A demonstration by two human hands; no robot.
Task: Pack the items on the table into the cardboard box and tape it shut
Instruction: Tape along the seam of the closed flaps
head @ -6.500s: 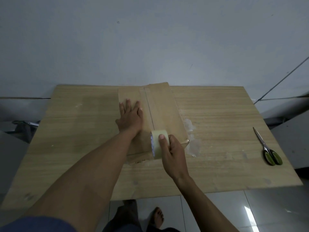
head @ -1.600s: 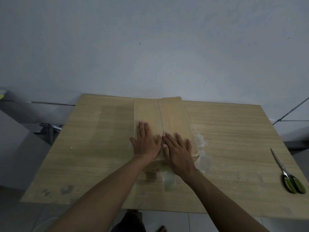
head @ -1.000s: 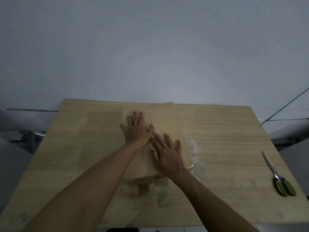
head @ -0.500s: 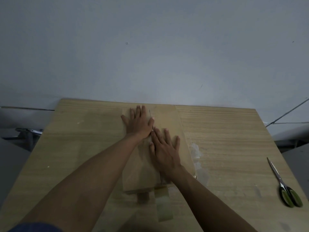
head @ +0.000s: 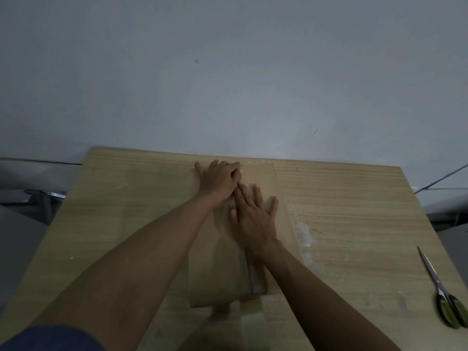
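A closed cardboard box [head: 215, 272] lies lengthwise on the wooden table [head: 354, 224], its flaps meeting along a centre seam. A strip of clear tape [head: 255, 277] runs along that seam and hangs over the near end. My left hand [head: 220, 178] lies flat at the box's far end with its fingers over the far edge. Just behind it, my right hand [head: 253, 216] rests palm down on the seam with fingers spread. Both hands hold nothing. The tape roll is not in view.
Green-handled scissors [head: 443, 295] lie near the table's right edge. Whitish patches of old tape residue [head: 304, 234] mark the table right of the box. A grey wall stands directly behind the table's far edge.
Both hands have slid along the seam toward the far end of the box, the left now at the far edge. Earlier the right hand held the tape roll; it no longer does.
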